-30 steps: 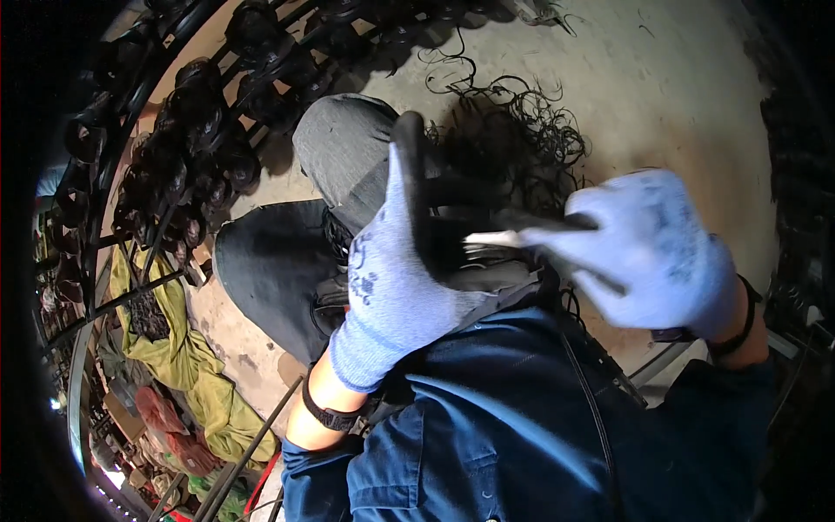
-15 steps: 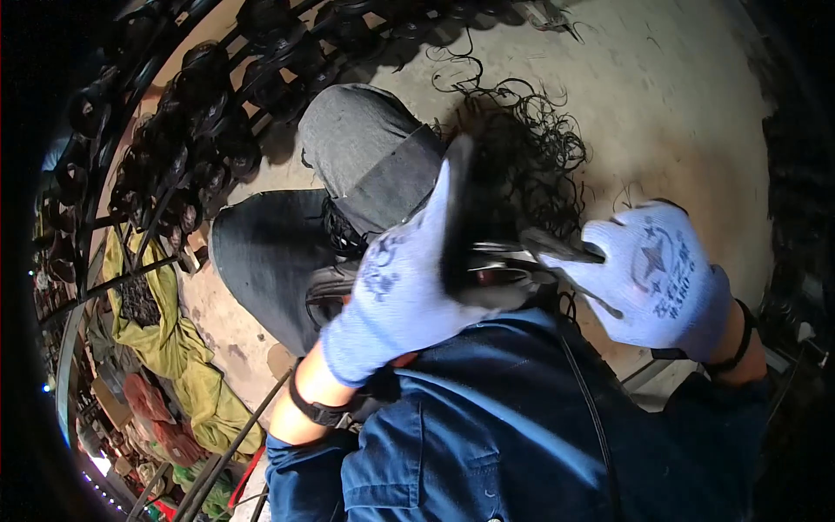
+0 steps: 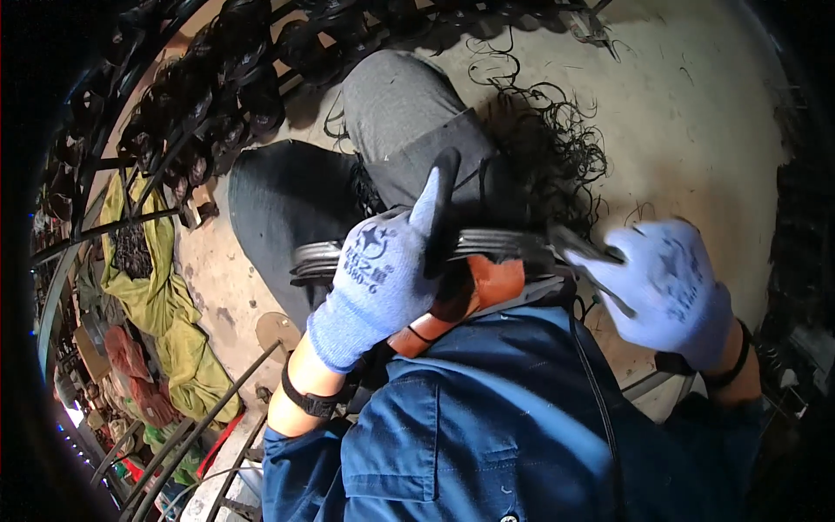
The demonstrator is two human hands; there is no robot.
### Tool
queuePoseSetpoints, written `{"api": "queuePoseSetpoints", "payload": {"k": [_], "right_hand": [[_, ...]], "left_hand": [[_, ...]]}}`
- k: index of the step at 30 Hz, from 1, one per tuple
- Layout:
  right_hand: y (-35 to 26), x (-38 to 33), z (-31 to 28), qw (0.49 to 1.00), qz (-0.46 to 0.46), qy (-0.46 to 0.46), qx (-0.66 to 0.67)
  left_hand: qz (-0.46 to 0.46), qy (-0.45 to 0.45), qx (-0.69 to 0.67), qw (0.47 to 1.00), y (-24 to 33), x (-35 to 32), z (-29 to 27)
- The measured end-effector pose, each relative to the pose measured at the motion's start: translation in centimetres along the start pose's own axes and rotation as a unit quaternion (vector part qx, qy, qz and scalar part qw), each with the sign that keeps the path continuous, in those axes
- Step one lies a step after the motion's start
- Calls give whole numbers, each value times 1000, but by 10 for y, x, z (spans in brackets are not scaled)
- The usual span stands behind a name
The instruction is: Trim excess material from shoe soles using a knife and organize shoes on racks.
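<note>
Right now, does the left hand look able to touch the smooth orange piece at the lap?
Probably yes: the left hand in its blue-and-black glove is close beside the smooth orange piece, part of which shows uncovered, though this hand may be busy holding the long black ribbed band.

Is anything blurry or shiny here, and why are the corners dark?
In the head view, the blue-and-black knit-gloved right hand looks smeared; the left hand, gloved alike, is sharper; light glints along the black ridged strip; the fisheye lens likely darkens the corners.
</note>
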State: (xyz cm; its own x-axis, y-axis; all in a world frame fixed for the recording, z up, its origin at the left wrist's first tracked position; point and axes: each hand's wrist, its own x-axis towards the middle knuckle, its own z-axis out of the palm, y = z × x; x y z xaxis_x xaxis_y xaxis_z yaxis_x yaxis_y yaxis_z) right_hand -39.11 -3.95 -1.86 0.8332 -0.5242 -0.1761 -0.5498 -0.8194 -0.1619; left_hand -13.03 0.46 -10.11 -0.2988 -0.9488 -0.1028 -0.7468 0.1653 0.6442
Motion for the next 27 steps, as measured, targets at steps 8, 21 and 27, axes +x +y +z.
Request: {"api": "queuePoseSetpoints", "payload": {"k": [8,21,27], "right_hand": [[0,47,2,988,-58,-143,-31],[-13,81,24,975,-184,125,28],[-17,100,9,981,-193,0,-17]], "left_hand": [[-4,21,24,999,-27,-26,-17],[-20,18,-22,999,-94,-83,-42],[-51,70,12,996,-110,-92,-24]]}}
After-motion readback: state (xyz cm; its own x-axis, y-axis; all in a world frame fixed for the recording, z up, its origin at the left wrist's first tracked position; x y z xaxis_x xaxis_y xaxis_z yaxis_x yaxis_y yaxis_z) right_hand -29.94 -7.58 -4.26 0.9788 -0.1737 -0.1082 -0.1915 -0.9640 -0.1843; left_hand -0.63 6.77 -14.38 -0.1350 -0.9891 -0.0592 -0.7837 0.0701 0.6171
